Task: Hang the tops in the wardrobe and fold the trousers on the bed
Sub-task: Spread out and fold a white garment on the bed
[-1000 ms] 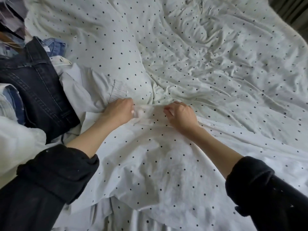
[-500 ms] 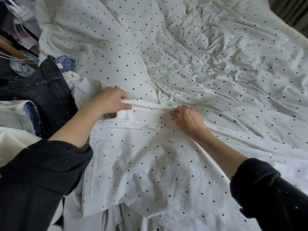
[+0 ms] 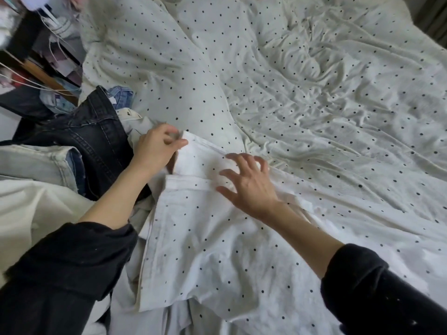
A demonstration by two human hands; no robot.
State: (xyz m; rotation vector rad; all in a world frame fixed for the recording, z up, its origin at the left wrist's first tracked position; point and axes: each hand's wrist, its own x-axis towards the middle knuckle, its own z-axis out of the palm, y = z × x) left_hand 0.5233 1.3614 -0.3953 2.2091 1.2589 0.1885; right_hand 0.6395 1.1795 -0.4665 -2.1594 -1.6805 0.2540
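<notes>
A white, black-dotted piece of cloth (image 3: 208, 250) with a hemmed band lies spread on the near part of the bed. My left hand (image 3: 154, 151) pinches its top left corner between thumb and fingers. My right hand (image 3: 246, 184) is just right of it, fingers spread and straight over the folded band, holding nothing. A pile of clothes sits at the left: a dark denim garment (image 3: 96, 136), a light denim piece (image 3: 41, 160) and a cream garment (image 3: 31, 213). Whether the dotted cloth is a garment or bedding I cannot tell.
The bed is covered by a rumpled white dotted duvet (image 3: 326, 105) that fills the middle and right. At the top left, white wire hangers (image 3: 36, 76) and mixed items lie beside the bed. A pale grey garment (image 3: 135, 124) peeks out behind my left hand.
My left hand has drawn the cloth's top edge out to the left. My right hand has released the edge and spread its fingers. The view has shifted slightly.
</notes>
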